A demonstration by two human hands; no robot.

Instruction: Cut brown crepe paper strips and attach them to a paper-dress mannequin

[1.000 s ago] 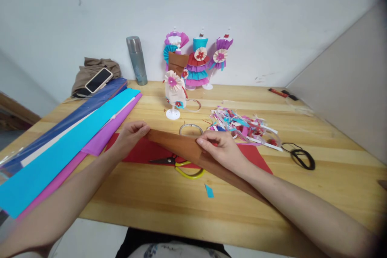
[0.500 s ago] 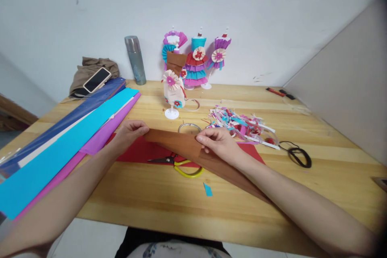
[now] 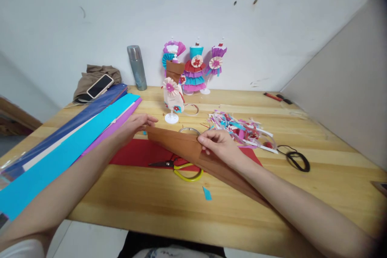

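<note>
A long folded sheet of brown crepe paper (image 3: 178,142) slants across the table in front of me, with its far part running under my right forearm. My right hand (image 3: 219,143) pinches its upper edge between thumb and fingers. At the raised left corner, my left hand (image 3: 139,123) holds the paper, its fingertips reaching past the edge and its thumb partly hidden. Beneath lies a strip of red paper (image 3: 130,154). Scissors with yellow handles (image 3: 189,178) rest on the red strip, partly covered by the brown sheet.
Left are blue and purple paper sheets (image 3: 69,147), a phone (image 3: 100,86) and a flask (image 3: 137,68). Small dress forms (image 3: 173,96) in paper dresses stand at the back. Paper scraps (image 3: 242,127) and a black cord (image 3: 298,161) lie right. A blue scrap (image 3: 207,193) sits in front.
My left hand's fingers have straightened and shifted slightly right over the paper's corner. The brown paper's left end has tilted, showing more of its face. The view has tipped slightly upward.
</note>
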